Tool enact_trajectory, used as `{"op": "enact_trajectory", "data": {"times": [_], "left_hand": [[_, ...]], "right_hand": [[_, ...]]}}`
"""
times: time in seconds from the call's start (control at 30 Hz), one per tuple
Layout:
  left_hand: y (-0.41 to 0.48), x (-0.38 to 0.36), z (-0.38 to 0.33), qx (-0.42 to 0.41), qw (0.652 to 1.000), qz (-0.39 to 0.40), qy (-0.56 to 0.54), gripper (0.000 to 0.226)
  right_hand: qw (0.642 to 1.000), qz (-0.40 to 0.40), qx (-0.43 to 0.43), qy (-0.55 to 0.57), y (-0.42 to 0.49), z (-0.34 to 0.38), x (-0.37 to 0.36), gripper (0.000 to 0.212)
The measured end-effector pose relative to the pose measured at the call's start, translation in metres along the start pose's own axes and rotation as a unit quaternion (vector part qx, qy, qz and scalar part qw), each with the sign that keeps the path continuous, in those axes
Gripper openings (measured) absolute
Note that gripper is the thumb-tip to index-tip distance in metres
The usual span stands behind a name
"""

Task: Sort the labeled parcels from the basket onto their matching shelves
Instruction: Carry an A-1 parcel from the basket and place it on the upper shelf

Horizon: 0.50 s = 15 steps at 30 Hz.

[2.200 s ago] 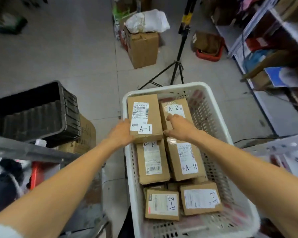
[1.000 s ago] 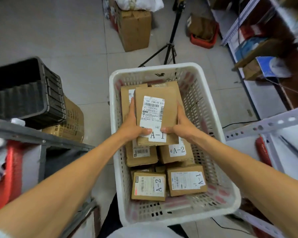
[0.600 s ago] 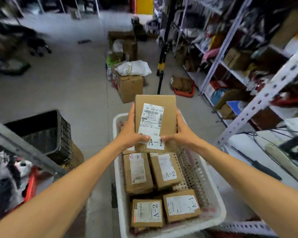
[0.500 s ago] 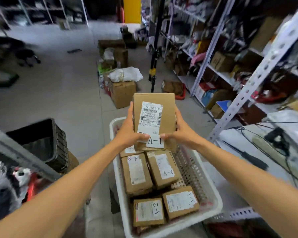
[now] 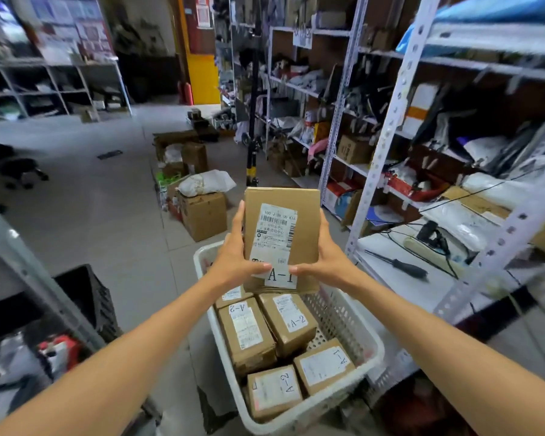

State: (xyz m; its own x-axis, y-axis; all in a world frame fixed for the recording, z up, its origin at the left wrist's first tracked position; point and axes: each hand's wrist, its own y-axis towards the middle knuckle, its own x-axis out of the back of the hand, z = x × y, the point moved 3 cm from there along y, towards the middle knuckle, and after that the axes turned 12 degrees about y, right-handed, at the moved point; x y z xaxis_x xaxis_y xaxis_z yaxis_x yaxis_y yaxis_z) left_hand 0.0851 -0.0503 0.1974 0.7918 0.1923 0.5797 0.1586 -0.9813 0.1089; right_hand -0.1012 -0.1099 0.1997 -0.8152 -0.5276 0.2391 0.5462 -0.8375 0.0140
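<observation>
We grip A-1 box [image 5: 282, 239] by side edges, left hand [image 5: 235, 262], right hand [image 5: 326, 261]; seems stiff, light, best held at sides.

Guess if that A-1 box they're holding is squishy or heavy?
Probably stiff: the A-1 box shows flat sides and sharp corners. Likely light, since the left hand and right hand hold it up by its lower edges.
</observation>
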Motion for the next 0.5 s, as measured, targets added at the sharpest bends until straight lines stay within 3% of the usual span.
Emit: {"op": "enact_trajectory", "data": {"times": [0.23, 0.5], "left_hand": [[-0.046, -0.031, -0.036, -0.055, 0.998, 0.01, -0.027, 0.131], [-0.116, -0.133, -0.099, -0.097, 0.991, 0.083, -0.032, 0.128]], "right_hand": [[0.998, -0.054, 0.027, 0.013, -0.082, 0.006, 0.018, 0.139], [0.989, -0.142, 0.039, -0.006, -0.225, -0.015, 0.081, 0.13]]}}
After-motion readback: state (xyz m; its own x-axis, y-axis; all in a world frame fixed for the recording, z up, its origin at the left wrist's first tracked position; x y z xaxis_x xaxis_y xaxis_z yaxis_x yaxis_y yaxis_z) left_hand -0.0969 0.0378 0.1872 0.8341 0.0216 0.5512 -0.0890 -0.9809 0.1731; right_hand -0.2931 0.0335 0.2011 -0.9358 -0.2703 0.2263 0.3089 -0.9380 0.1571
